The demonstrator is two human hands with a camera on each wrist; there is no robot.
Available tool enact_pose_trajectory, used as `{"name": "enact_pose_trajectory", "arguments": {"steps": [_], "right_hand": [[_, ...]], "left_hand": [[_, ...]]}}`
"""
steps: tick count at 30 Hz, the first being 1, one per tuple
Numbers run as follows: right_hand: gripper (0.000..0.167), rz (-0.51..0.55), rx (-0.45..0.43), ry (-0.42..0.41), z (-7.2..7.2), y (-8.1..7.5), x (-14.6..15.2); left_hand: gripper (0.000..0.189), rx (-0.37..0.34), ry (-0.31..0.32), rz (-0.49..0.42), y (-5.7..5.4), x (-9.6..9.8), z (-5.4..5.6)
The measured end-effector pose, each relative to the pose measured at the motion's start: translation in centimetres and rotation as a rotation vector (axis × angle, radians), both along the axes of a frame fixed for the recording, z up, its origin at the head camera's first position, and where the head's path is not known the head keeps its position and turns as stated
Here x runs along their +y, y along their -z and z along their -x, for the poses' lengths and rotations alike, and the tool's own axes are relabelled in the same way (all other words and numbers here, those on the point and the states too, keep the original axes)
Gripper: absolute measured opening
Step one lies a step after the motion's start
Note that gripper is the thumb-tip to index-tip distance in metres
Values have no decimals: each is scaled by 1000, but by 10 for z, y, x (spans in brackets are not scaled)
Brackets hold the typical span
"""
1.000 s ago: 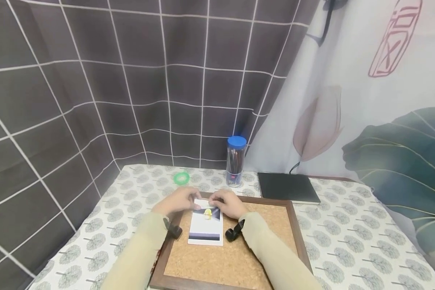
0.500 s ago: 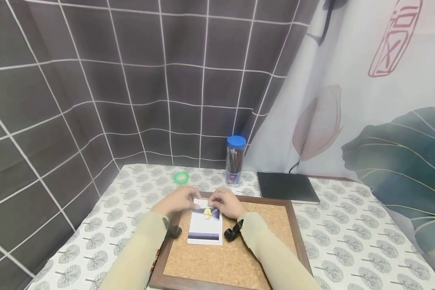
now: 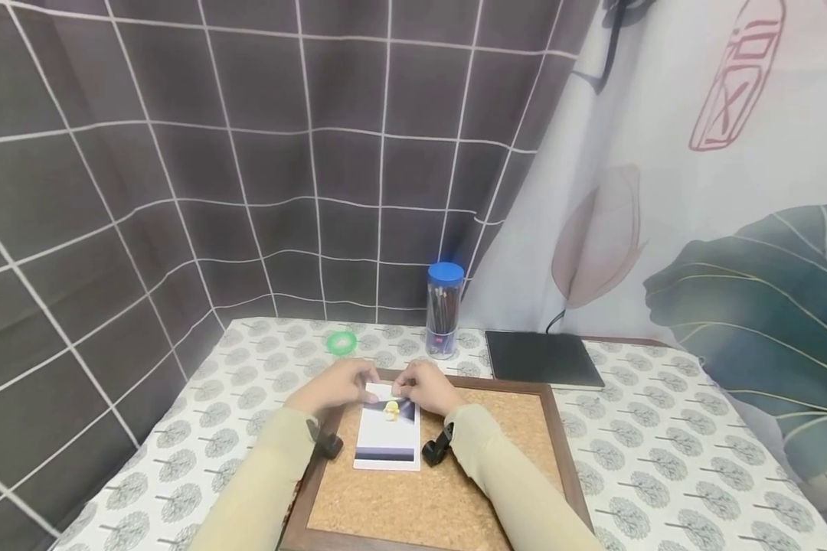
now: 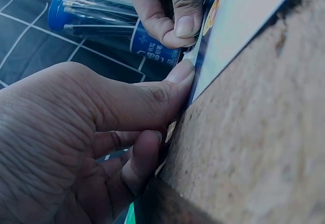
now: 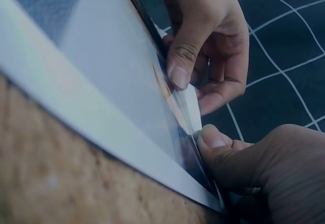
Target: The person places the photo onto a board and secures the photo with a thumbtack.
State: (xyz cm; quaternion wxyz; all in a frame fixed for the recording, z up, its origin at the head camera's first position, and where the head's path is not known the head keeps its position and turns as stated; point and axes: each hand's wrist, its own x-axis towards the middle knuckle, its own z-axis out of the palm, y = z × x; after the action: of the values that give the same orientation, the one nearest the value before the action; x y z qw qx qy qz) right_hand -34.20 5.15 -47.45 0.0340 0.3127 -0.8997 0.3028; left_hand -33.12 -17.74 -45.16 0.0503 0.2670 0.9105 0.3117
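A photo print with a white border and a small yellow figure lies on a corkboard in a brown wooden frame. Both hands meet at its far edge. In the right wrist view a short whitish strip, which looks like tape, stands up from that edge between the two hands. My left hand pinches one end with thumb and curled fingers, the thumb low against the print. Close beside it, my right hand pinches the other end. The fingertips partly hide how the strip meets the print.
A green tape roll lies behind the board. Further right stand a clear pencil tub with a blue lid and a flat black panel with a cable. The table has a tree-patterned cloth; a dark checked curtain hangs behind.
Both hands keep their places at the print's far edge, with at most tiny finger shifts. The head view has shifted slightly; the print stays in place on the corkboard.
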Motion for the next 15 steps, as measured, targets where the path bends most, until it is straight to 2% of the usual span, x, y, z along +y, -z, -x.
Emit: {"name": "enact_pose_trajectory", "arguments": {"steps": [9,15], "right_hand": [[4,24,-85,48,-1,-5,-3],[4,53,-109,82,-2,-2,-2]], "left_hand": [[23,-2,-15,6,-1,0,0],[23,-12,-8,10,0,1,0]]}}
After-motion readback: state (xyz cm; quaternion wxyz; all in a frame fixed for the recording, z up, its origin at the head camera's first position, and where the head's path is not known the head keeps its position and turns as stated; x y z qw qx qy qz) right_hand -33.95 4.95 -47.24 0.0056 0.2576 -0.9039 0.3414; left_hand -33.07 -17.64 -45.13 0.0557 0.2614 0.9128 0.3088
